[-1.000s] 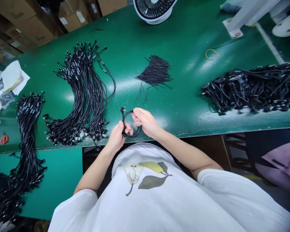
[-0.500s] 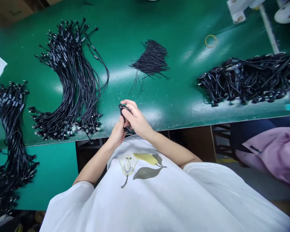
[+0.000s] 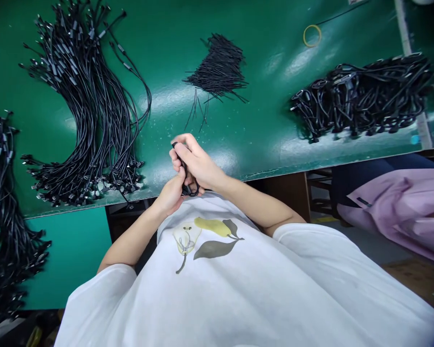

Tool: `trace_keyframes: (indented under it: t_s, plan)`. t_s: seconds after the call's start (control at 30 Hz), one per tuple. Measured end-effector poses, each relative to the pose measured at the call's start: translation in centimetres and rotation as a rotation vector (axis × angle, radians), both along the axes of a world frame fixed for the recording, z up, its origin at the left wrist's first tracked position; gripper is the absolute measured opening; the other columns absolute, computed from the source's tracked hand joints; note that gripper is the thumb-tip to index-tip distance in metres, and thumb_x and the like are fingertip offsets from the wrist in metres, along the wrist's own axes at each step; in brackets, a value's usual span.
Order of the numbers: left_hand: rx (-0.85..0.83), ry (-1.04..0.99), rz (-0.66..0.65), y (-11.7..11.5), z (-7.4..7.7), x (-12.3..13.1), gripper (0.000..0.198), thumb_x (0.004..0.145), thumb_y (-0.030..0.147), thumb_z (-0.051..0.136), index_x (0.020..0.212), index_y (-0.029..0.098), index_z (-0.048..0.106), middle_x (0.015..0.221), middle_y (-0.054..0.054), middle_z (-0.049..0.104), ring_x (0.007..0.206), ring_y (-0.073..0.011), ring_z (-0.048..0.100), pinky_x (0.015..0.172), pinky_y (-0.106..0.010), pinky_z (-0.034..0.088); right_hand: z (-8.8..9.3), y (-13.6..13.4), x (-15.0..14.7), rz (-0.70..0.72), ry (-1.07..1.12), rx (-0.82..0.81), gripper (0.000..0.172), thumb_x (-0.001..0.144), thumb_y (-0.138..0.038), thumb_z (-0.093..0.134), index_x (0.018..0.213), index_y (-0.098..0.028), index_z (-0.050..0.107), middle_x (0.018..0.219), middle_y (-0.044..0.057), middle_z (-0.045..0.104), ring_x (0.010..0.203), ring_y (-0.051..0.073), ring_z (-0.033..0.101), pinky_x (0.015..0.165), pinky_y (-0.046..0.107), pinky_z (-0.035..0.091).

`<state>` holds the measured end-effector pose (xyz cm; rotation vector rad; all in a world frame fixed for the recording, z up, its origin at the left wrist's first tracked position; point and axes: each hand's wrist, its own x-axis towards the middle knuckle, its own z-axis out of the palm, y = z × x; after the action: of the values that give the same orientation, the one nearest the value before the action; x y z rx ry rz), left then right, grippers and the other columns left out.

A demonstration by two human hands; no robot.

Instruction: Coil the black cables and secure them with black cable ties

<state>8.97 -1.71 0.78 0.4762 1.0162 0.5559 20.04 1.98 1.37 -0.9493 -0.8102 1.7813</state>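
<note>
A coiled black cable (image 3: pixel 193 193) is gripped between my two hands, close to my shirt at the table's front edge. My left hand (image 3: pixel 170 195) is closed around its lower left part. With fingers curled, my right hand (image 3: pixel 198 163) holds the upper part of the coil, and one black end pokes out by the fingertips. Much of the cable is hidden by the fingers. Beyond the hands lies a pile of short black ties (image 3: pixel 219 67), a few of them loose nearer to me. A large bundle of straight black cables (image 3: pixel 94 111) lies to the left.
At the right, a row of coiled black cables (image 3: pixel 361 99) rests on the green table (image 3: pixel 267 120). A yellow ring (image 3: pixel 312 36) lies farther back. Another cable bundle (image 3: pixel 3 193) hangs over the left edge. A person in pink clothing (image 3: pixel 401 202) is at the right.
My right fingers have closed further over the cable's upper end, which shows less than before. The whole view has shifted, so the table's contents appear higher and farther left.
</note>
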Motion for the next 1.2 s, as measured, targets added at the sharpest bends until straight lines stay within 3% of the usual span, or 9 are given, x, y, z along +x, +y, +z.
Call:
trace_keyframes:
  t_s: [0.13, 0.27, 0.43, 0.57, 0.7, 0.83, 0.97, 1.07, 1.2]
  plan:
    - [0.127, -0.097, -0.023, 0.0, 1.2, 0.4, 0.047, 0.077, 0.062, 0.066, 0.077, 0.02, 0.044, 0.059, 0.006, 0.043, 0.05, -0.0074, 0.04, 0.049, -0.021, 0.034, 1.4, 1.3, 1.4, 0.149, 0.222, -0.078, 0.032, 0.094, -0.049, 0.053, 0.106, -0.019, 0.051, 0.068, -0.007, 0.04, 0.053, 0.004, 0.04, 0.049, 0.014, 0.042]
    - [0.381, 0.081, -0.08, 0.5, 1.3, -0.1, 0.041, 0.079, 0.055, 0.068, 0.094, 0.02, 0.052, 0.068, 0.003, 0.051, 0.059, -0.0105, 0.046, 0.057, -0.024, 0.038, 2.0, 1.5, 1.2, -0.003, 0.212, -0.08, 0.037, 0.09, -0.056, 0.055, 0.091, -0.02, 0.049, 0.062, -0.009, 0.032, 0.047, 0.003, 0.027, 0.041, 0.013, 0.028]
    - [0.573, 0.237, -0.376, 1.4, 0.2, -1.3, 0.027, 0.085, 0.037, 0.066, 0.098, 0.017, 0.055, 0.084, -0.003, 0.064, 0.077, -0.0163, 0.057, 0.07, -0.029, 0.045, 1.2, 0.3, 0.2, -0.139, 0.126, 0.064, 0.038, 0.086, -0.057, 0.06, 0.086, -0.021, 0.049, 0.059, -0.009, 0.029, 0.047, 0.004, 0.02, 0.039, 0.015, 0.016]
    - [0.503, 0.188, -0.512, 1.4, -0.2, -1.0, 0.017, 0.086, 0.03, 0.062, 0.087, 0.015, 0.054, 0.072, -0.001, 0.063, 0.065, -0.013, 0.055, 0.064, -0.028, 0.045, 0.7, 0.3, 1.3, 0.004, 0.186, 0.007, 0.043, 0.08, -0.06, 0.065, 0.083, -0.019, 0.049, 0.058, -0.01, 0.027, 0.046, 0.003, 0.018, 0.038, 0.015, 0.015]
    - [0.32, -0.074, -0.385, 1.1, -0.3, -0.3, 0.025, 0.088, 0.039, 0.061, 0.093, 0.015, 0.054, 0.064, 0.003, 0.055, 0.055, -0.0103, 0.053, 0.056, -0.025, 0.044, 0.9, 1.1, 3.0, 0.028, 0.291, -0.136, 0.051, 0.077, -0.066, 0.064, 0.077, -0.02, 0.042, 0.058, -0.01, 0.03, 0.045, 0.002, 0.024, 0.039, 0.013, 0.022]
    - [0.063, -0.253, -0.284, 1.1, 0.1, 0.2, 0.036, 0.079, 0.044, 0.072, 0.091, 0.014, 0.058, 0.064, 0.004, 0.047, 0.054, -0.0081, 0.05, 0.052, -0.022, 0.044, 1.4, 1.4, 3.6, -0.001, 0.305, -0.202, 0.057, 0.077, -0.074, 0.056, 0.07, -0.02, 0.037, 0.053, -0.011, 0.022, 0.04, 0.002, 0.015, 0.035, 0.015, 0.012]
    - [-0.157, -0.297, -0.246, 1.5, 0.5, 0.3, 0.041, 0.076, 0.048, 0.074, 0.092, 0.011, 0.063, 0.07, 0.0, 0.047, 0.066, -0.0132, 0.055, 0.059, -0.028, 0.053, 1.4, 1.1, 3.5, 0.011, 0.257, -0.216, 0.06, 0.079, -0.079, 0.049, 0.066, -0.021, 0.038, 0.048, -0.011, 0.017, 0.037, 0.003, 0.011, 0.034, 0.018, 0.008]
    - [-0.185, -0.276, -0.254, 1.8, 0.3, 0.4, 0.036, 0.073, 0.041, 0.078, 0.087, 0.01, 0.063, 0.069, 0.001, 0.045, 0.059, -0.0097, 0.049, 0.047, -0.02, 0.043, 0.8, 0.9, 3.4, 0.008, 0.223, -0.196, 0.06, 0.08, -0.077, 0.048, 0.064, -0.021, 0.038, 0.046, -0.011, 0.018, 0.036, 0.003, 0.012, 0.034, 0.018, 0.008]
    - [-0.041, -0.15, -0.253, 1.6, -0.3, 0.7, 0.036, 0.074, 0.042, 0.077, 0.081, 0.011, 0.06, 0.064, 0.004, 0.042, 0.051, -0.0056, 0.04, 0.041, -0.015, 0.034, -0.4, 1.2, 3.5, -0.082, 0.194, -0.113, 0.054, 0.082, -0.07, 0.053, 0.066, -0.021, 0.037, 0.046, -0.011, 0.024, 0.035, 0.003, 0.019, 0.032, 0.016, 0.019]
